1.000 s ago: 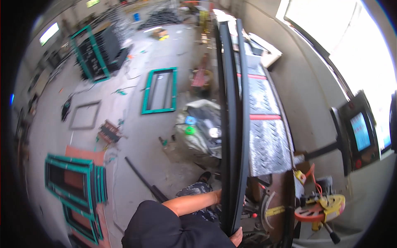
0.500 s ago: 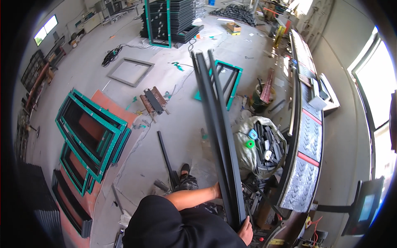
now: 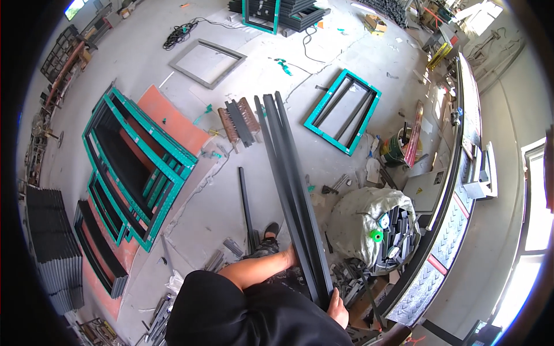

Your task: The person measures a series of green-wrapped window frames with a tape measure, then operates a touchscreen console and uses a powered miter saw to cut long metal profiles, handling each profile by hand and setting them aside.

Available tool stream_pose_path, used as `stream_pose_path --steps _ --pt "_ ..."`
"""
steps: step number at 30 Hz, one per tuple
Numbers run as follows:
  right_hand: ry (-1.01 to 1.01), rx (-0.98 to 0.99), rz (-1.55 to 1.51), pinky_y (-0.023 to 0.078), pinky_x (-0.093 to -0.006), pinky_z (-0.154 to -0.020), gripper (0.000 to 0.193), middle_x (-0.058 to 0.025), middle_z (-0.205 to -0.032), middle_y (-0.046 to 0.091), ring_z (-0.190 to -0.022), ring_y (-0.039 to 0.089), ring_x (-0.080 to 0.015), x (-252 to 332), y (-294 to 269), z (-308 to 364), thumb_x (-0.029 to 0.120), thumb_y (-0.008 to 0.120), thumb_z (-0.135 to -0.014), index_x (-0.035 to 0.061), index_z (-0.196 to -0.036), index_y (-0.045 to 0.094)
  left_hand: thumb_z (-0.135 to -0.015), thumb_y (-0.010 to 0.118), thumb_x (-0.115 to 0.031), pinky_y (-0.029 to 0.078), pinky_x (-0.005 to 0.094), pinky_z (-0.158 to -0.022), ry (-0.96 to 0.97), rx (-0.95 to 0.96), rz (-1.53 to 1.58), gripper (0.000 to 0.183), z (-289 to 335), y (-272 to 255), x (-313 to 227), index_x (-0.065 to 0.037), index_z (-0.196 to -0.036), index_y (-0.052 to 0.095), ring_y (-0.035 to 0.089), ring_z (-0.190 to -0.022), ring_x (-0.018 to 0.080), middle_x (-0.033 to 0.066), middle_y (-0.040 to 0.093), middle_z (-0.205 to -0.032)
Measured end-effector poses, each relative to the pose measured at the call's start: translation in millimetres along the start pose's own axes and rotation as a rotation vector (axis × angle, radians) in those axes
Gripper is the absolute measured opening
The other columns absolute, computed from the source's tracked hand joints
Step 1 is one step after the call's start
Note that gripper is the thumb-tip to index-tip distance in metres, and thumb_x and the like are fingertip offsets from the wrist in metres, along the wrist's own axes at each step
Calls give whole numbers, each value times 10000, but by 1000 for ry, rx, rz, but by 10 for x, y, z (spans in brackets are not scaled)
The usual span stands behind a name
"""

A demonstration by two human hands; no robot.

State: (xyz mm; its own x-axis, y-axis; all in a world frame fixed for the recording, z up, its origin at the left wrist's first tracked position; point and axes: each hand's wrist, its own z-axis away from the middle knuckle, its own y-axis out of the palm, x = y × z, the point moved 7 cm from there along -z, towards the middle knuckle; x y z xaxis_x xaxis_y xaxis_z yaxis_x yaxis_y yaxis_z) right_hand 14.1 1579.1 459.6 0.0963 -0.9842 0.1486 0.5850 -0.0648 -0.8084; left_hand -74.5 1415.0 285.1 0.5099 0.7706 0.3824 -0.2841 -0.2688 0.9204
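Observation:
A bundle of long dark grey profile bars (image 3: 291, 190) slants away in front of me, its near end against my body. My left hand (image 3: 290, 256) grips it from the left, part-way along; its fingertips are hidden behind the bars. Close to the near end, my right hand (image 3: 337, 312) is closed round the right side, fingers on the edge. The far ends of the bars fan slightly apart above the floor, beside a slotted brown rack (image 3: 248, 120) with a dark bar on it.
A white sack (image 3: 358, 222) of dark offcuts stands right, beside a long bench (image 3: 444, 245). A green-edged frame (image 3: 319, 108) and a grey frame (image 3: 235, 59) lie ahead. Green-edged frames (image 3: 151, 228) are stacked left on an orange sheet (image 3: 173, 118). Another bar (image 3: 244, 199) lies near my foot.
My view has turned and the surroundings have shifted. The bars' far ends have swung left, away from the green-edged frame on the floor. Both hands keep their hold on the bundle.

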Motion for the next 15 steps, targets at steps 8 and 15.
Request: stream_pose_path --steps 8,15 --pt "-158 67 21 538 -425 -763 1033 -226 -1065 582 -866 643 -358 -131 -972 -1037 475 768 -688 -34 -1435 267 -936 336 -448 380 488 -1031 135 -55 37 512 -1078 28 -463 -23 -1113 560 543 -1062 317 144 591 -1080" --pt "-178 187 72 552 -416 -718 1028 -250 -1000 601 -801 660 -357 -781 -1556 -2110 507 728 -692 -78 -1413 289 -944 407 -422 414 452 -1027 240 -233 411 441 -2188 -510 -619 -51 -1101 585 574 -1063 293 113 621 -1072"
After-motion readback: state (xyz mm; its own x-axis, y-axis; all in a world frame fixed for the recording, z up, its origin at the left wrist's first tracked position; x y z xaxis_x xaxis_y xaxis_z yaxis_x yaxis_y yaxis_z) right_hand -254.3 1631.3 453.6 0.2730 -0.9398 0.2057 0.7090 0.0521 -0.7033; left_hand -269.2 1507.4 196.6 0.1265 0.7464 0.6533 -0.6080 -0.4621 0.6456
